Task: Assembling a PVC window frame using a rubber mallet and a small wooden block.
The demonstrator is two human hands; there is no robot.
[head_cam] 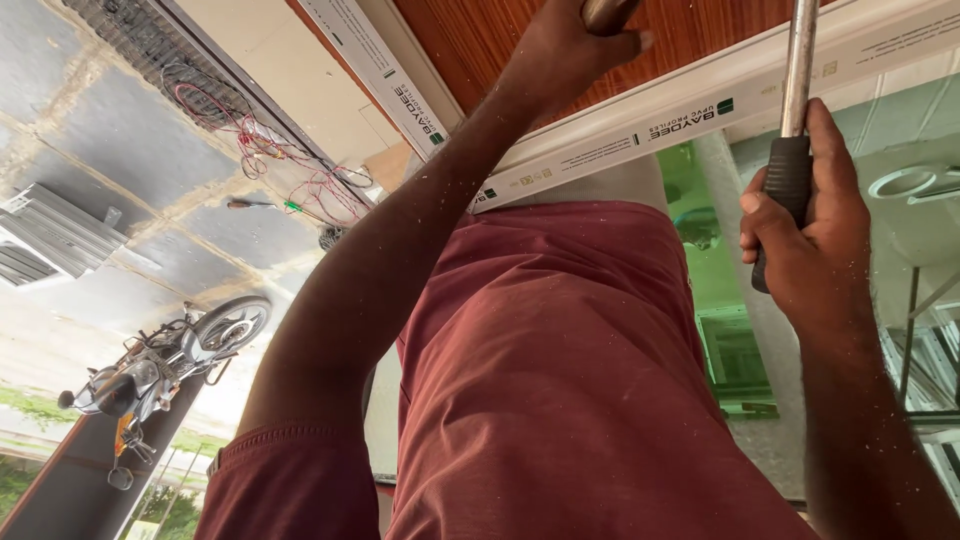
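A worker's right hand (800, 235) grips a hammer's black handle (785, 190) at three o'clock, left hand (570, 50) clenched on a chisel-like tool (605, 12) at twelve; steady alignment against the white frame profile (640, 125) matters.

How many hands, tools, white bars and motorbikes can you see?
Hands: 2
Black-handled tool: 1
White bars: 2
Motorbike: 1
Total: 6
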